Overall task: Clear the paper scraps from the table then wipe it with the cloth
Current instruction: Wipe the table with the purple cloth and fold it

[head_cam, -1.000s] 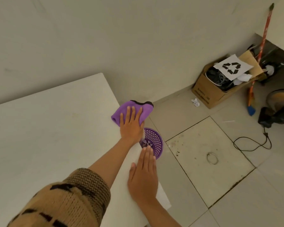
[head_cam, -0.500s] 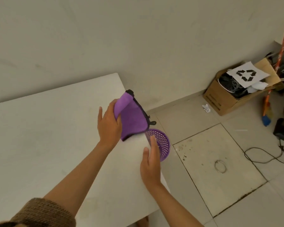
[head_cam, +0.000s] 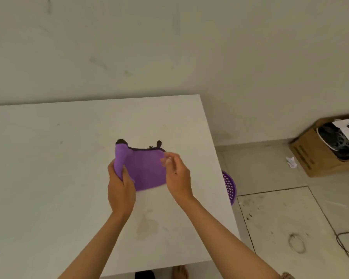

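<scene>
Two bare hands hold a purple cloth (head_cam: pixel 145 170) over the white table (head_cam: pixel 48 178), close to the middle of our view. Our left hand (head_cam: pixel 120 186) grips the cloth at its nine o'clock side, fingers and thumb curled round a bunched fold that stands up above the fist. Our right hand (head_cam: pixel 176 176) sits at the cloth's three o'clock side, its fingertips closed in a pinch on the upper right edge. They are blurred, so we cannot tell how much fabric they have. Between the hands the cloth hangs spread, with its dark-trimmed edge on top and a small dark loop poking up at twelve o'clock. We cannot tell whether its lower edge touches the tabletop. At six o'clock from the cloth, between our forearms, a faint yellowish stain (head_cam: pixel 147 226) marks the table. At three o'clock, beyond the table's right edge, a purple basket (head_cam: pixel 229 186) with holes stands on the floor, partly hidden by the table. Far out at two o'clock a cardboard box (head_cam: pixel 314 158) sits by the wall, with a crumpled paper (head_cam: pixel 291 162) on the floor just beside it. A black cable (head_cam: pixel 347 244) lies on the tiles at four o'clock.
</scene>
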Tool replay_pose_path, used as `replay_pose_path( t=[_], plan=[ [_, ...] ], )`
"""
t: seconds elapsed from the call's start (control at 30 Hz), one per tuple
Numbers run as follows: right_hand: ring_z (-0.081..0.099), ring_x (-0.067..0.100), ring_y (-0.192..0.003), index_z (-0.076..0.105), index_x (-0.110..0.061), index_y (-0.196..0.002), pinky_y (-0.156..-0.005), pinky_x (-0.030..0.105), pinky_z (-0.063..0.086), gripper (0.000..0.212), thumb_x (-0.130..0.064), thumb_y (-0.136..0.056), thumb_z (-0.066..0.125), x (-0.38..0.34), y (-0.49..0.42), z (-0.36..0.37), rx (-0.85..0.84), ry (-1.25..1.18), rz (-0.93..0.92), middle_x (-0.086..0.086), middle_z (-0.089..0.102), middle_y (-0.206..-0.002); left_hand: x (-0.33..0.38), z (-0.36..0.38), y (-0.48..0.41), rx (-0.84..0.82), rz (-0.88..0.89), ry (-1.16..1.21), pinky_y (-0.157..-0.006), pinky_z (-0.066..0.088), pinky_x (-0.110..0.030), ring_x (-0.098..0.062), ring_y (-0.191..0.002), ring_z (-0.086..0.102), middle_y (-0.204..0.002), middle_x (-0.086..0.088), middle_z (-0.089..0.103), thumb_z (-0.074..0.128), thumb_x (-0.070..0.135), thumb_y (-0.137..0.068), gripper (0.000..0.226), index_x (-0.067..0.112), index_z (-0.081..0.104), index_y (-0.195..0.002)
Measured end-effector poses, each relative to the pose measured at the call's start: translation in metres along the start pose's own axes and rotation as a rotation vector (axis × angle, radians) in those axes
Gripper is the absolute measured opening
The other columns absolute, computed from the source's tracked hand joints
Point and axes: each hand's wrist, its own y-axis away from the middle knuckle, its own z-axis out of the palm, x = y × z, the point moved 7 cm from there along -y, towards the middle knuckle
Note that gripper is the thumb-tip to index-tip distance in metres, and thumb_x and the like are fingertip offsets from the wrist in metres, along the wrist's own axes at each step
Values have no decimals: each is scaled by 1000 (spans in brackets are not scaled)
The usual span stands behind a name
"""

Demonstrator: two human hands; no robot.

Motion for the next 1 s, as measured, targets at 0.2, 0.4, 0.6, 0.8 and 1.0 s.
replay_pose_path(
  t=[0.2,0.4,0.6,0.8,1.0],
  plan=[
    [65,26,-98,54,-17,-118,-93,40,50,52,-58,-92,35,53,5,47,-285,-504,612,15,64,-116,-8,23,-5,-379,-26,178,-107,33,-30,-10,-131,37,-145,7,37,29,57,-93,62,24,26,-145],
    [63,27,-96,62,-12,-107,-80,34,53,23,-22,-87,60,48,-22,27,-65,-34,400,10,67,-108,-24,46,6,-601,-14,7,-115,-3,-21,10,-134,4,-147,20,13,5,46,-95,54,30,19,-145],
    [17,31,-138,23,-23,-146,-112,43,20,66,-38,-88,50,15,-16,50,-31,914,-245,11,21,-152,-44,23,-11,-391,-7,140,-107,24,-13,1,-130,36,-141,8,45,14,56,-93,64,21,44,-137],
    [11,25,-144,31,-42,-141,-112,58,14,54,-62,-92,21,57,-10,78,-253,1053,-414,-3,19,-155,-57,10,-44,-273,129,-146,-113,13,-25,-11,-140,23,-147,-1,39,14,41,-100,54,15,43,-138],
    [26,31,-140,61,-21,-117,-109,59,20,41,-32,-90,33,70,-45,-33,110,932,-160,3,39,-147,-68,20,-58,-297,219,-363,-118,5,-32,-10,-143,14,-151,-1,31,14,36,-101,51,14,36,-142]
  ],
)
